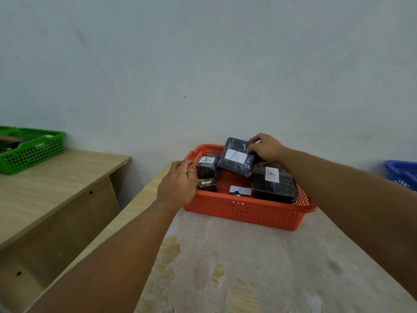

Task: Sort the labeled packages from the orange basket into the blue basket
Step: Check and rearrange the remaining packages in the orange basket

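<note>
Five dark plastic-wrapped packages with white paper labels sit in the orange perforated plastic basket (243, 213) on the worn pale counter (248, 267). My right hand (265, 148) is closed on the tilted flat black package marked A (235, 158), raised at the basket's 12 o'clock side, thumb on its label. My left hand (178, 182) curls over the rim at 9 o'clock, beside the small upright black package (205, 169). At 3 o'clock, well apart, the blue plastic basket (402, 173) shows at the frame edge. At 9 o'clock, a green mesh basket (33, 152) sits on a separate wooden desk (56, 177).
</note>
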Available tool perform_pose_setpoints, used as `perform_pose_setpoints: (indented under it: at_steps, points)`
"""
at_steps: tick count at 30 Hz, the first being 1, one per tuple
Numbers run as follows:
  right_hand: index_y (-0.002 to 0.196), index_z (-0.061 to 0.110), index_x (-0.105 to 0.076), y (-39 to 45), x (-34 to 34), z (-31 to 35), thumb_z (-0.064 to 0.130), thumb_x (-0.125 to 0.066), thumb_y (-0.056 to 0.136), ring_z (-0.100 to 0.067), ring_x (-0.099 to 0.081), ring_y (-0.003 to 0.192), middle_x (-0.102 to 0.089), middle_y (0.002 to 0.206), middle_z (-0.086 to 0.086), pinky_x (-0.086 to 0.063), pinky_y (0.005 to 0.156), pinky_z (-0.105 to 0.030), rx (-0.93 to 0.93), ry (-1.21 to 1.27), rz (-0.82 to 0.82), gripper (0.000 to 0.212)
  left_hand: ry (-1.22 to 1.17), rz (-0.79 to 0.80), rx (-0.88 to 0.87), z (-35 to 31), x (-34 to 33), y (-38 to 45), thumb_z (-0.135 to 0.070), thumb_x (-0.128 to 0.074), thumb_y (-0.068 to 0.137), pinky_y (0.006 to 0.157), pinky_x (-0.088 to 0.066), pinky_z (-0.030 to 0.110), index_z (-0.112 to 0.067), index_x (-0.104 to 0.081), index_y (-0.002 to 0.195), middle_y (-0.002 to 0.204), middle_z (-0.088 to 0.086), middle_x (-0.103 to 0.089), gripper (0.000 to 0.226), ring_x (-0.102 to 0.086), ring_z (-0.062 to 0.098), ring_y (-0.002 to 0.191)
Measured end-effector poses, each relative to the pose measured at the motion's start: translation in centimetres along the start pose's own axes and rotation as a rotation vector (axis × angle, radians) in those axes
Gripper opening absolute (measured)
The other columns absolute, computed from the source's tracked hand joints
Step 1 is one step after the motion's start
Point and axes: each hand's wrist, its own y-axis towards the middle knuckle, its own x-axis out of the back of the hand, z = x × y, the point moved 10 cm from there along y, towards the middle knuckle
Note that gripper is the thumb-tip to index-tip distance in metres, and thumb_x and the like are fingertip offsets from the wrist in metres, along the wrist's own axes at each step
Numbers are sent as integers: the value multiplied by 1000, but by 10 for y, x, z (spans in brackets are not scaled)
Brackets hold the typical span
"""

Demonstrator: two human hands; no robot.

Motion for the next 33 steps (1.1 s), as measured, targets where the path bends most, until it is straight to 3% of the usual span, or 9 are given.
perform_pose_setpoints:
  at_steps: [4, 7, 10, 13, 15, 18, 25, 30, 33]
  points:
    - [113, 11, -60, 1, -12, 1, 10, -68, 88, -22, -65, 84, -65, 107, -14, -56, 66, -35, 43, -159, 38, 26, -6, -4, -12, 1, -1, 1, -31, -33, 103, 91, -53, 44, -24, -45, 138, 142, 8, -45, 38, -57, 29, 111]
    - [127, 12, -57, 2, -31, 2, 19, -63, 94, -22, -61, 94, -63, 118, -10, -51, 76, -33, 109, -552, 116, 34, -6, -6, -9, 4, -2, 1, -33, -33, 103, 90, -53, 44, -25, -45, 136, 140, 7, -46, 36, -57, 28, 110]
    - [133, 20, -55, 2, -37, -7, 29, -56, 96, -27, -55, 115, -60, 129, -6, -42, 102, -47, 110, -895, 90, 38, 5, -3, 3, 5, -3, 2, -34, -32, 103, 91, -54, 47, -27, -45, 136, 141, 6, -45, 36, -57, 29, 111]
    - [133, 26, -52, 1, -42, -5, 37, -61, 90, -28, -49, 123, -55, 133, -4, -30, 107, -55, 202, -1054, 19, 46, -3, -6, -6, 4, -3, 3, -33, -33, 103, 92, -53, 48, -27, -46, 135, 140, 6, -45, 35, -57, 30, 113]
    - [126, 30, -56, -2, -55, 3, 55, -61, 86, -23, -51, 119, -59, 125, 2, -29, 105, -54, 306, -1014, 77, 47, -12, -8, -6, 5, -3, 3, -32, -34, 103, 95, -51, 47, -26, -47, 136, 141, 6, -45, 36, -56, 30, 116]
    - [119, 33, -61, -8, -76, -5, 70, -63, 77, -17, -51, 111, -62, 116, 8, -28, 100, -51, 293, -1065, 248, 56, -6, -1, 10, 6, -4, 4, -32, -33, 103, 96, -51, 46, -27, -46, 137, 142, 4, -44, 37, -55, 29, 116]
    - [129, 28, -58, -16, -76, -6, 59, -66, 83, -24, -49, 124, -59, 132, 0, -30, 107, -55, 254, -1108, 225, 56, -4, 3, -3, 4, -4, 4, -33, -32, 103, 93, -52, 45, -27, -46, 136, 141, 4, -45, 37, -56, 27, 114]
    - [119, 22, -61, -49, -51, 25, 52, -64, 88, -18, -59, 104, -65, 122, 0, -51, 95, -43, 343, -838, 164, 43, 30, 44, -10, 5, -5, 5, -36, -29, 103, 94, -51, 45, -26, -43, 139, 143, 5, -42, 39, -54, 27, 117]
    - [118, 23, -62, -83, -19, 36, 52, -65, 88, -16, -59, 101, -64, 117, 2, -53, 91, -39, 363, -743, 71, 42, 113, 89, -5, -5, -2, 3, -39, -27, 103, 96, -47, 49, -25, -43, 139, 145, 7, -41, 42, -52, 30, 121]
